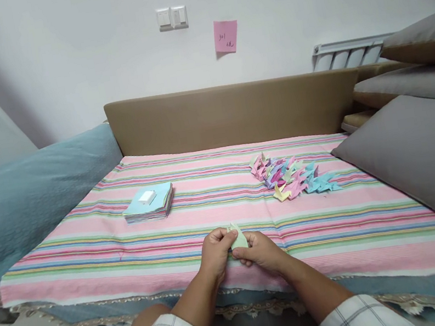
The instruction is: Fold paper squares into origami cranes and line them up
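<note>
Green folded paper (237, 237) sits pinched between both hands just above the front edge of the striped cloth (219, 224) on the bed, with the left hand (215, 253) and the right hand (259, 250) each gripping one side of it. Farther back to the left lies a stack of paper squares (150, 204) with a small white block (147, 197) on top. Near the back right edge is a pile of folded paper birds (291, 175), beside a grey cushion (421, 162).

You are wearing a short-sleeved checked shirt, white crossed with thin grey lines, its cuffs showing at the bottom centre and lower right of the frame. Your forearms are running bare from the cuffs up to your left hand (214, 253) and right hand (260, 251), carrying no watch, ring or glove.
</note>
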`<state>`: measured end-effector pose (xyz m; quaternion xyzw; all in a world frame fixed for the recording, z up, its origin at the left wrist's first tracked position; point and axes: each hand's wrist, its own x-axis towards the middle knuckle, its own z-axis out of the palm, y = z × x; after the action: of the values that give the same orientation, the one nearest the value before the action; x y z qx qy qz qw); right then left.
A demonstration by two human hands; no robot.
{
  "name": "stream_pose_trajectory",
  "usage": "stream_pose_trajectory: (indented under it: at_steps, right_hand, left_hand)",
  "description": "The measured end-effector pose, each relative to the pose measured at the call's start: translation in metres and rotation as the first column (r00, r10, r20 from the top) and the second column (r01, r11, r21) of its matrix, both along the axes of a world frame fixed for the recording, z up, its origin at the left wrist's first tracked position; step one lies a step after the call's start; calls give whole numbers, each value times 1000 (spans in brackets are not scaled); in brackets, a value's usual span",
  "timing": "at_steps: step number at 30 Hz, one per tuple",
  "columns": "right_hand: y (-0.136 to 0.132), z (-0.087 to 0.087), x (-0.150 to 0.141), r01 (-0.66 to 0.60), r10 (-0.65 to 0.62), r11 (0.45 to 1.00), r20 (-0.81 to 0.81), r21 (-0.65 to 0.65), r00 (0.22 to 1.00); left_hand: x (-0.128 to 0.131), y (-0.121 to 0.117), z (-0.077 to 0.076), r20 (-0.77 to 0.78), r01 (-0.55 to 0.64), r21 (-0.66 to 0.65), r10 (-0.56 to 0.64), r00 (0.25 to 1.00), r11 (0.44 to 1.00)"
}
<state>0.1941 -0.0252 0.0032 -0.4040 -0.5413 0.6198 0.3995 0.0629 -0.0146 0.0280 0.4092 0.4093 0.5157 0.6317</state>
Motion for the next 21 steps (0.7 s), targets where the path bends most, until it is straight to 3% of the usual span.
stream_pose_trajectory:
  at_steps: [6,11,17,21]
  right_hand:
    - [-3,8,-4,36,-36,999,12,6,999]
    - [-5,5,-3,-57,57,998,6,1,998]
    - [-6,4,-5,-49,48,999,40,21,998]
    - [-5,6,-4,-10,10,1000,29,-11,1000]
  left_hand:
    - [-1,1,-1,-8,-16,-6,16,1000,1000]
    - [-4,3,1,80,18,-57,-14,997,998]
    - [-3,3,0,40,-94,-55,96,995,994]
    - [-4,4,5,83,11,-99,-3,997,995]
